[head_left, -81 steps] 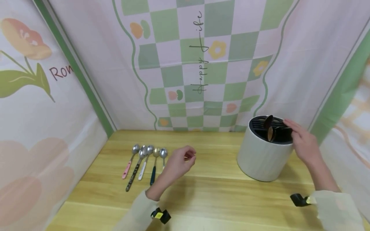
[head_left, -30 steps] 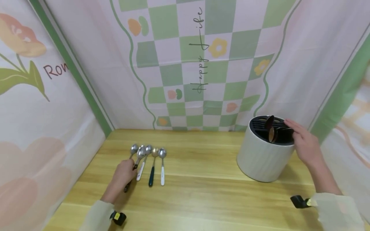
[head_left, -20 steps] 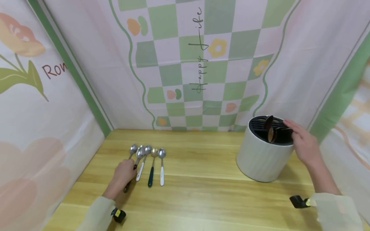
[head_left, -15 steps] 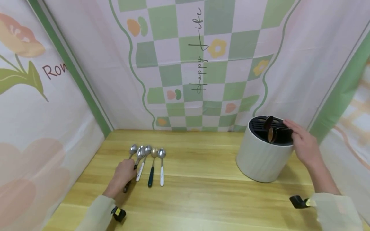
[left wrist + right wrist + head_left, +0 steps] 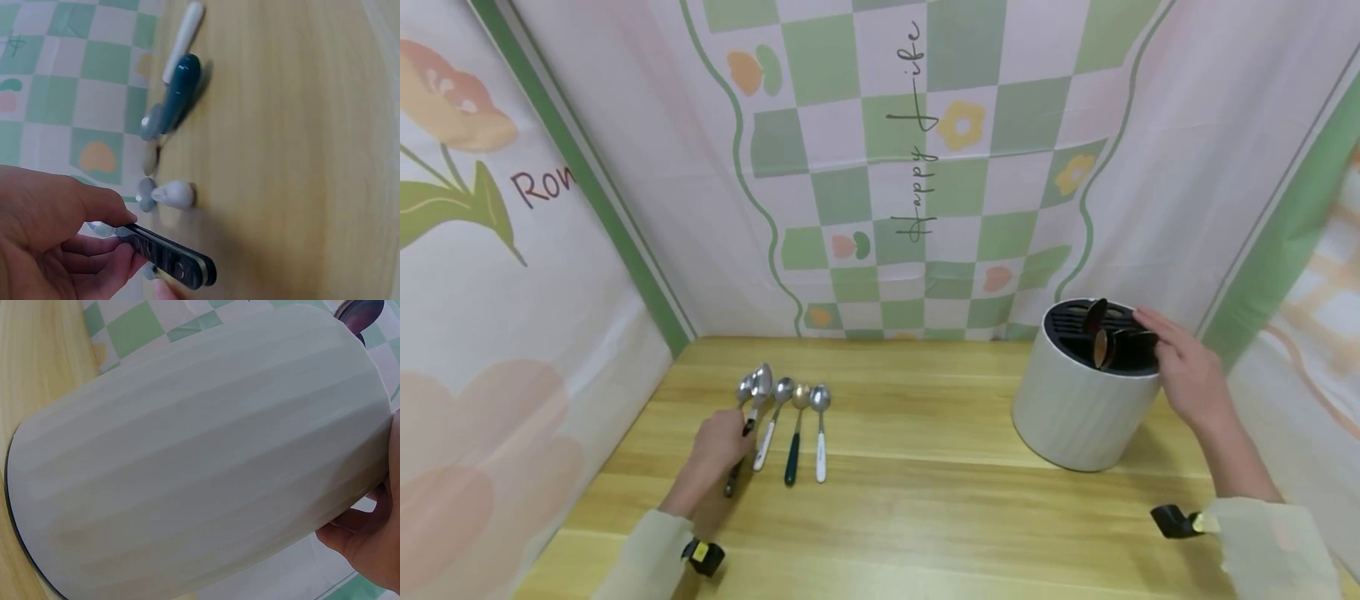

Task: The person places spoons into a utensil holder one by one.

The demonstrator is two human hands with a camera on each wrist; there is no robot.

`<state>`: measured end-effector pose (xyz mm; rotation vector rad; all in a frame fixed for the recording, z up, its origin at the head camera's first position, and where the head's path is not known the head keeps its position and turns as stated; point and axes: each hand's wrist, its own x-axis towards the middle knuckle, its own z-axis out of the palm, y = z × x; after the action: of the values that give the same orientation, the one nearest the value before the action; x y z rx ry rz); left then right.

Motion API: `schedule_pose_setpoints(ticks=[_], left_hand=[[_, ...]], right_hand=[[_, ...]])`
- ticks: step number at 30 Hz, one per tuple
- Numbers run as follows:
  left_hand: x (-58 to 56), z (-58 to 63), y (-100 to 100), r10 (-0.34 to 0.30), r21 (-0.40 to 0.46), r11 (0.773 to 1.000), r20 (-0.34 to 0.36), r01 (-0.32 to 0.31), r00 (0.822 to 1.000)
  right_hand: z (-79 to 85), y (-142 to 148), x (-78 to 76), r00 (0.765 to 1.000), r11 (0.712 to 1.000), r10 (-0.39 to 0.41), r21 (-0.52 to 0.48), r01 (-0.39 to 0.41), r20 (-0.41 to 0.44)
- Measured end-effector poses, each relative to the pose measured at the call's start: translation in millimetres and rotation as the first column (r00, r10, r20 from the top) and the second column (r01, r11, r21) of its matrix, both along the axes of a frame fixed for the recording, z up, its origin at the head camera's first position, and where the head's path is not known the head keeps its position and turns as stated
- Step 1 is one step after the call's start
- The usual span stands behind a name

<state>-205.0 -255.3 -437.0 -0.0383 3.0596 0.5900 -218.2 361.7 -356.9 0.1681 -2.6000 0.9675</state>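
Observation:
My left hand (image 5: 718,442) pinches a spoon with a black patterned handle (image 5: 169,253) between thumb and fingers. The spoon's outline looks doubled at both the metal bowl (image 5: 761,382) and the handle end. Just beyond my hand shows the bowl of another spoon (image 5: 744,388), its handle hidden. To the right lie a white-handled spoon (image 5: 771,437), a dark green-handled spoon (image 5: 793,454) and a second white-handled spoon (image 5: 821,450). My right hand (image 5: 1191,375) rests against the right rim of a white ribbed utensil holder (image 5: 1078,417), fingers extended along it.
Dark brown spoons (image 5: 1101,346) stand in the holder's black slotted top (image 5: 1067,321). The wooden table (image 5: 917,467) stretches between the spoons and the holder. A checkered cloth (image 5: 895,192) hangs behind it, with more patterned cloth at both sides.
My left hand has swung left from beside the spoons to the black-handled spoon and taken hold of it; that spoon has shifted slightly up and left. The right hand stays on the holder.

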Motion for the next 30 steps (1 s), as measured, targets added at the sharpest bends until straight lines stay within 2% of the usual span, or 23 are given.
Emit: schedule_pose_setpoints(ticks=[5,12,18,23,30], left_hand=[[4.8,9.0,2.5,0.004,0.066,0.998,-0.026,-0.002,1.000],[11.0,24.9,10.3,-0.024,0.128,0.991,-0.124,0.040,0.992],[15.3,34.8,21.1,-0.057,0.162,0.983,-0.210,0.092,0.976],[19.6,40.0,30.8,-0.080,0.226,0.964,-0.262,0.142,0.962],[25.6,45.9,48.2,-0.085,0.270,0.945,-0.345,0.185,0.935]], right_hand=[[1.2,-0.6,-0.4,1.000,1.000,0.005,0.009,-0.005,0.001],[1.8,-0.4,-0.3,1.000,1.000,0.006,0.008,-0.006,0.005],[0.9,0.5,0.7,1.000,1.000,0.008,0.001,-0.008,0.007],[-0.5,1.2,0.4,1.000,1.000,0.010,0.006,-0.010,0.001],[-1.0,0.7,0.4,1.000,1.000,0.015,0.004,-0.015,-0.015]])
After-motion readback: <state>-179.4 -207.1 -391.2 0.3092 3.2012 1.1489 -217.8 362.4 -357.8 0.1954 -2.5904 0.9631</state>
